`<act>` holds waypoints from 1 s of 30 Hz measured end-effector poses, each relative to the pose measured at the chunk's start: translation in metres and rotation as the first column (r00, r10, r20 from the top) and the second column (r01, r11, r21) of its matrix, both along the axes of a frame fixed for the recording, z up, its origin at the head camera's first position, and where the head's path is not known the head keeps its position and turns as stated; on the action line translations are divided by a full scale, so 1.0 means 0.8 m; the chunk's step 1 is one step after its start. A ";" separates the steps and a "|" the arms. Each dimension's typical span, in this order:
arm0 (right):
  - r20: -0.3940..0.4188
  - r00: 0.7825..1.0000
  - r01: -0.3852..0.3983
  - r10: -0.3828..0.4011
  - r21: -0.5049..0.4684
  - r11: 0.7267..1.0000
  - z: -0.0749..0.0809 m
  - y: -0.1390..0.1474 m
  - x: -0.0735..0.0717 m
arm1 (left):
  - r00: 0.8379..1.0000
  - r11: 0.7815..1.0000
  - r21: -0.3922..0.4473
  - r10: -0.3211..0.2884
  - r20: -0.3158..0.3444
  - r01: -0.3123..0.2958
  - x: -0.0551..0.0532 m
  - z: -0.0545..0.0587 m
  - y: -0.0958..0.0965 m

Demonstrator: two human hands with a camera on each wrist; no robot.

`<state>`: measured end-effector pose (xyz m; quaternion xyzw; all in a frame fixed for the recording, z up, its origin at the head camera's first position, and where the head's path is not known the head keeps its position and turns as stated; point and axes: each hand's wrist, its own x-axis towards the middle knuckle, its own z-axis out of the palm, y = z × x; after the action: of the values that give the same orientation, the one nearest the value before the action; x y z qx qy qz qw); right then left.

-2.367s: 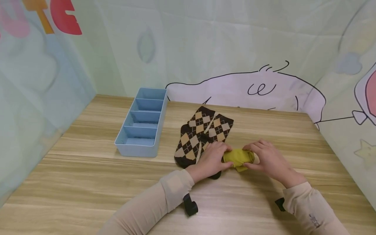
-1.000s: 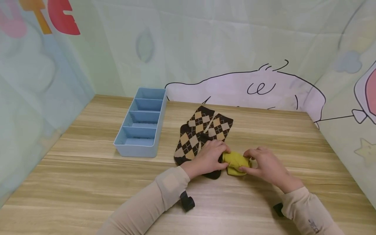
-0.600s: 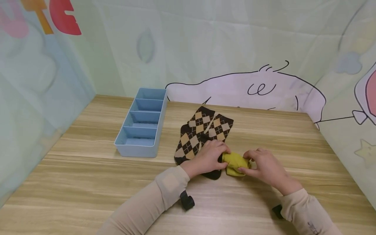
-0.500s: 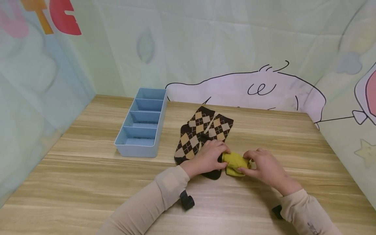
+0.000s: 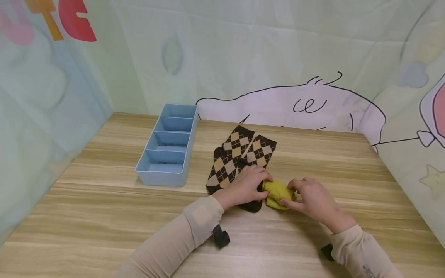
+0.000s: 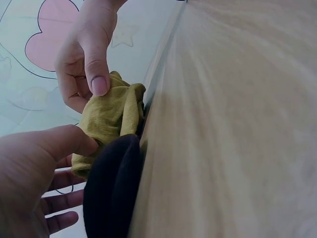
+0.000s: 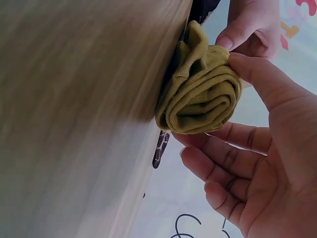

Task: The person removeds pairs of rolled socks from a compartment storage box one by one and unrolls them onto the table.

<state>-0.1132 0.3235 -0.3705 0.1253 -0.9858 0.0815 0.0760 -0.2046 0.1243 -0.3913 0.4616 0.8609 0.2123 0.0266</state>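
Note:
A mustard-yellow rolled sock (image 5: 277, 193) lies on the table, bunched between my two hands. My left hand (image 5: 247, 185) pinches its left end with thumb and fingertips, above the toe of a patterned sock. At the other end my right hand (image 5: 314, 199) grips the roll, thumb on the near side and fingers on the far side. The right wrist view shows the spiral layers of the roll (image 7: 203, 101), with a loose fold beside the table. A pair of dark argyle socks (image 5: 226, 168) lies flat to the left, partly covered by my left hand.
A light-blue box (image 5: 161, 178) with several compartments in a row stands on the wooden table (image 5: 104, 216), left of the argyle socks. Printed cloth walls (image 5: 222, 50) enclose the table at the back and sides.
The yellow roll has tilted and become rounder, with its loose fold showing on the near side. My right hand has shifted slightly nearer and leftward. The box and argyle socks have stayed put.

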 end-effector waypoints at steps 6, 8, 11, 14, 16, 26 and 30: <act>-0.006 1.000 0.001 -0.001 0.002 1.000 0.000 0.002 -0.001 | 1.000 1.000 -0.004 -0.002 0.001 0.002 -0.001 -0.001 0.001; -0.017 1.000 0.003 -0.003 0.009 1.000 -0.001 0.002 -0.002 | 1.000 1.000 -0.005 -0.001 -0.003 0.001 -0.001 -0.001 0.001; -0.043 0.999 0.003 -0.003 0.009 1.000 0.000 0.001 -0.002 | 1.000 1.000 -0.003 0.000 -0.004 0.000 0.000 -0.001 0.001; -0.101 0.994 -0.027 0.027 0.000 1.000 0.003 -0.002 -0.004 | 1.000 1.000 0.001 -0.002 -0.005 0.002 0.000 0.000 0.000; -0.160 0.984 -0.076 0.075 0.000 0.997 0.004 -0.005 -0.007 | 1.000 1.000 0.002 -0.003 -0.008 0.003 0.001 0.002 0.000; -0.253 0.951 -0.178 0.180 0.032 0.984 -0.003 -0.016 -0.013 | 1.000 1.000 -0.001 -0.004 -0.004 0.004 0.000 0.000 0.000; -0.236 0.959 -0.152 0.156 0.035 0.988 -0.005 -0.016 -0.013 | 1.000 1.000 -0.001 -0.006 -0.003 0.006 -0.001 0.001 0.000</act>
<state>-0.1232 0.3109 -0.3742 0.2112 -0.9575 0.0633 0.1860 -0.2050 0.1247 -0.3908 0.4646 0.8596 0.2110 0.0261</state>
